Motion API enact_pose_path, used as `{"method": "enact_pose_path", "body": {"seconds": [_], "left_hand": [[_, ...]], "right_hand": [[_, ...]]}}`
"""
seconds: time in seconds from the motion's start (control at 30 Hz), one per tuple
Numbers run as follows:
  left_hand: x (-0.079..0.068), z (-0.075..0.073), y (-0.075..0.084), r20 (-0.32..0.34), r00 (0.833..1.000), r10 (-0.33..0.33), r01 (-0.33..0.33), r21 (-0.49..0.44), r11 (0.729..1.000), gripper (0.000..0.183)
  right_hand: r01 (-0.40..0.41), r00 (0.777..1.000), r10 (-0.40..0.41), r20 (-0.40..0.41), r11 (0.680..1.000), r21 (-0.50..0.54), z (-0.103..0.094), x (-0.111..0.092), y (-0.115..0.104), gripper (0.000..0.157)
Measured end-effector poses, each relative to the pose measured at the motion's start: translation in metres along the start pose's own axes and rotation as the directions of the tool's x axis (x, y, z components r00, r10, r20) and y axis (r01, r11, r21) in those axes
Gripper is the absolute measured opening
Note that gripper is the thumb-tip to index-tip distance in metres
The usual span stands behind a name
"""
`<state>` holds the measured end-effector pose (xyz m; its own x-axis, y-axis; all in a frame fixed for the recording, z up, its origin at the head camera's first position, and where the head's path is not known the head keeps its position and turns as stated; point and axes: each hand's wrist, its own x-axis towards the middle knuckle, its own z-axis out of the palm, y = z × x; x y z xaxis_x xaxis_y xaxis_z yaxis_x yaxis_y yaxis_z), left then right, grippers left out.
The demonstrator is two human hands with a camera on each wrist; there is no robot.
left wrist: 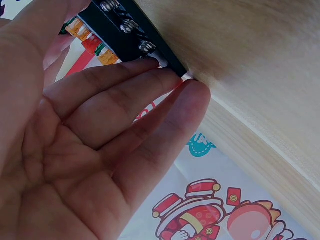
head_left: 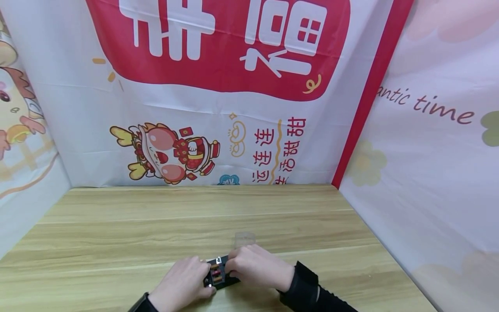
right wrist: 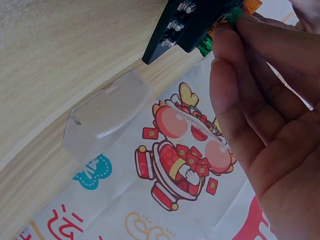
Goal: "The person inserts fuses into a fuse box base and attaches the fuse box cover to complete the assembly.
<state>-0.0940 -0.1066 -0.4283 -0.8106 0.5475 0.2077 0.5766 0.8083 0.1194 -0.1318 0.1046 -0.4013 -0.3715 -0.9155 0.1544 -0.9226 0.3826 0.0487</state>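
Observation:
A black fuse box [head_left: 218,277] with orange, red and green blade fuses [left wrist: 90,42] set in it is at the near middle of the wooden table. My left hand [head_left: 185,279] holds its left end, fingers along the edges. In the left wrist view, metal screw terminals [left wrist: 129,26] line the box's side. My right hand [head_left: 257,266] is over the box's right end. As the right wrist view shows, its thumb and fingertips pinch a green blade fuse [right wrist: 233,16] at the box's row of fuses.
A clear plastic cover [right wrist: 110,112] lies on the table [head_left: 156,234] just beyond my right hand. Printed cloth [head_left: 175,99] hangs along the table's back edge, with more printed cloth on both sides.

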Motion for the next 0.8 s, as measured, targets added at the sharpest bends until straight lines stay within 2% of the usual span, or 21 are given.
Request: {"method": "enact_pose_path", "body": {"seconds": [0.37,0.8], "left_hand": [[-0.0030,-0.0006,-0.0009,0.019,1.000,0.002,-0.002,-0.010,1.000,0.030],[-0.0060,-0.0011,-0.0015,0.001,1.000,0.017,-0.017,-0.018,1.000,0.029]], "right_hand": [[-0.001,1.000,0.001,-0.004,1.000,-0.005,0.0023,0.0024,-0.0053,0.008],[-0.002,1.000,0.002,-0.017,1.000,0.000,0.0019,0.0023,-0.0091,0.008]]}}
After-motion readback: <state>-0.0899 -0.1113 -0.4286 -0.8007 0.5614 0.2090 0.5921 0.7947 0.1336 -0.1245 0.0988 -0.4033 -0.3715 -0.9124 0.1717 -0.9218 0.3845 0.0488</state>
